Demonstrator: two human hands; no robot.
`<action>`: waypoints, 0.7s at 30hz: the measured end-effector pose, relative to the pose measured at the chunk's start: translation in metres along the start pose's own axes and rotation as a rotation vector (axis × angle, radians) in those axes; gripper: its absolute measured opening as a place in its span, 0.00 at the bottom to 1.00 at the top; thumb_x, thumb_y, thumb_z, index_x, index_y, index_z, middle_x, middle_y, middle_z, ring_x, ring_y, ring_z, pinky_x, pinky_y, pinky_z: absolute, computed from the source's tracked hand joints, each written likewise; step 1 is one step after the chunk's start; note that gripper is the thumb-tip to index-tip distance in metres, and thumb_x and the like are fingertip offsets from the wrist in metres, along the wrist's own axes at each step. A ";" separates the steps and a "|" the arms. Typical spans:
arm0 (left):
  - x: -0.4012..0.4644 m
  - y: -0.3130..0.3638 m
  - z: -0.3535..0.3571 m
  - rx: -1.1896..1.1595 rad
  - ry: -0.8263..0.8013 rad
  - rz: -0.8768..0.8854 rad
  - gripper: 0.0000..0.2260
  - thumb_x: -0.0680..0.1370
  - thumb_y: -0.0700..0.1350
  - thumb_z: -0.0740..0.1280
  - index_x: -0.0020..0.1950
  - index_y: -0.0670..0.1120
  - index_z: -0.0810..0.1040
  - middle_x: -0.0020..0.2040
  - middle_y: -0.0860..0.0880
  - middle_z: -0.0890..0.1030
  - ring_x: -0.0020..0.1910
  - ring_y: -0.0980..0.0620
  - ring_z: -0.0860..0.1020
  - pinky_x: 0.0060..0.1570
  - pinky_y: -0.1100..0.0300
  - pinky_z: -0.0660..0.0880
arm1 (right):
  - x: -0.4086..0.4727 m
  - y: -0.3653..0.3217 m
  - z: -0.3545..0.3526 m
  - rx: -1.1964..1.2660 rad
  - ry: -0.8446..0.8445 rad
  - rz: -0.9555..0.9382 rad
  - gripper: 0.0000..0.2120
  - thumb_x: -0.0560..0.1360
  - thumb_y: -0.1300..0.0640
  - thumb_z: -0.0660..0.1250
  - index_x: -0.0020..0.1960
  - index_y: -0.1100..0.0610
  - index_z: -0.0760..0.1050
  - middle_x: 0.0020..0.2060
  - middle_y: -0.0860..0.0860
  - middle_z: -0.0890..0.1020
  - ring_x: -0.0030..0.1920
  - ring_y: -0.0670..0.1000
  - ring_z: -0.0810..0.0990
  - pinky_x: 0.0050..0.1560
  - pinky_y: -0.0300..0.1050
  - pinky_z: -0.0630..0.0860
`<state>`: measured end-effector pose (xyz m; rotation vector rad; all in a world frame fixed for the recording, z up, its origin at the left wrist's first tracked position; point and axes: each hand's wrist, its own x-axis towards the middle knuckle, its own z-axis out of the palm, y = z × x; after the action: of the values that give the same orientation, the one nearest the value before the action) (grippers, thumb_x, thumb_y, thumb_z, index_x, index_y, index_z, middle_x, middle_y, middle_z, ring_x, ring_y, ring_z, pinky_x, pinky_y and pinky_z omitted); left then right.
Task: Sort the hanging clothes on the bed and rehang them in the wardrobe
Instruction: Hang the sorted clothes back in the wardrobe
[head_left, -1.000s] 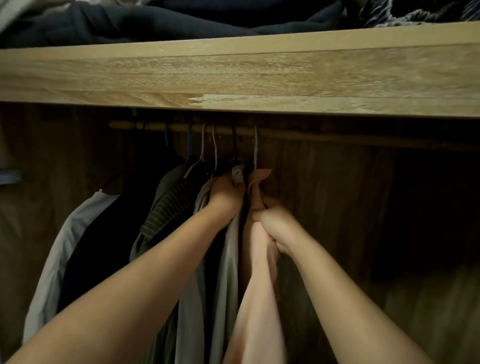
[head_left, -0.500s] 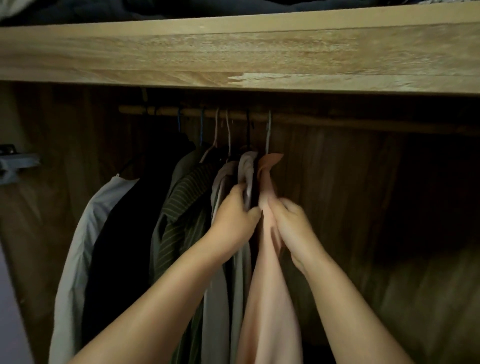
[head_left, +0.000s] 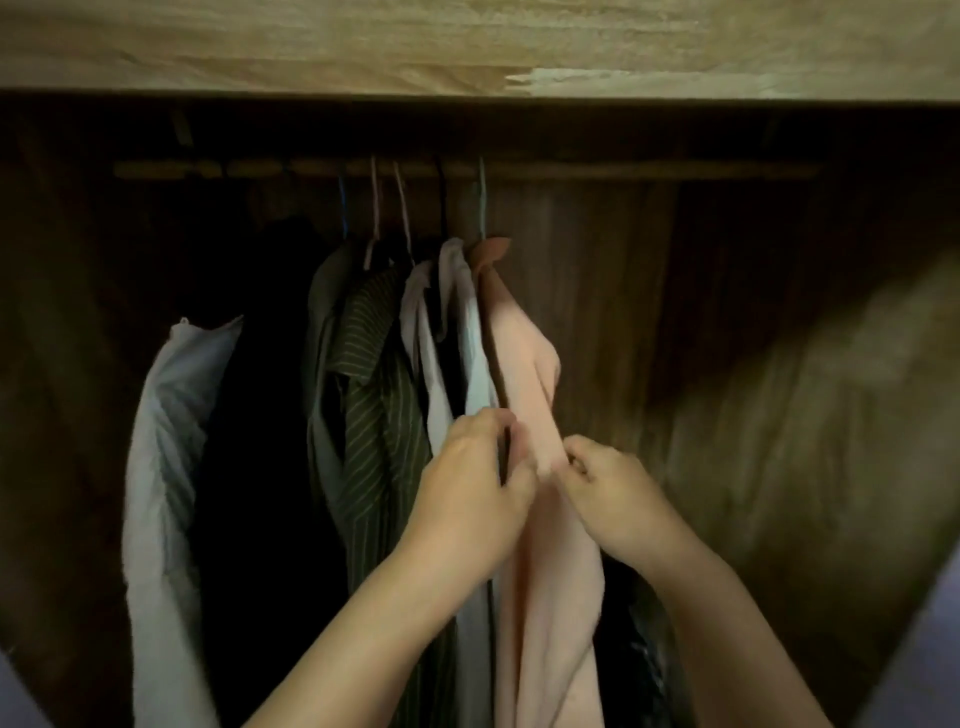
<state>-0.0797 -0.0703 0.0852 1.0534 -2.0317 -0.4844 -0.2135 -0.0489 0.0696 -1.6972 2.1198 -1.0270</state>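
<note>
Rightward, bare rail (head_left: 649, 170) beyond peach garment (head_left: 524, 364)

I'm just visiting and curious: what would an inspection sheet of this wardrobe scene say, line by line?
Surface: wooden shelf across the top; hanging rail beneath it, its right part bare.
Job's things: peach garment hangs rightmost on the rail, next to a pale shirt, a green striped shirt, a black garment and a white garment.
Clutter: nothing seen.
Grippers: left hand and right hand both pinch the peach garment at mid-height.
Cables: nothing seen.
Surroundings: dark wood back panel; dim light, picture slightly blurred.
</note>
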 end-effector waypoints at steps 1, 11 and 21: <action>-0.007 -0.001 0.000 0.011 -0.038 0.026 0.16 0.77 0.46 0.63 0.65 0.49 0.71 0.62 0.52 0.73 0.60 0.54 0.73 0.57 0.63 0.68 | -0.013 0.003 0.001 -0.041 -0.028 0.034 0.12 0.80 0.54 0.56 0.61 0.53 0.73 0.53 0.50 0.80 0.52 0.49 0.78 0.53 0.43 0.73; -0.067 0.013 0.034 0.075 -0.436 0.144 0.15 0.79 0.48 0.62 0.65 0.49 0.72 0.63 0.50 0.74 0.59 0.52 0.74 0.57 0.61 0.69 | -0.149 0.047 -0.010 -0.218 -0.164 0.430 0.19 0.80 0.51 0.58 0.70 0.53 0.66 0.64 0.52 0.74 0.62 0.52 0.73 0.58 0.41 0.70; -0.147 0.075 0.083 0.096 -0.702 0.298 0.17 0.80 0.51 0.58 0.69 0.49 0.66 0.65 0.50 0.71 0.60 0.52 0.72 0.56 0.59 0.70 | -0.289 0.062 -0.058 -0.357 -0.086 0.649 0.18 0.80 0.53 0.56 0.69 0.56 0.67 0.66 0.55 0.72 0.65 0.55 0.71 0.63 0.45 0.67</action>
<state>-0.1312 0.0916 0.0123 0.6555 -2.7963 -0.6646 -0.2080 0.2447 0.0038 -0.9934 2.6280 -0.3981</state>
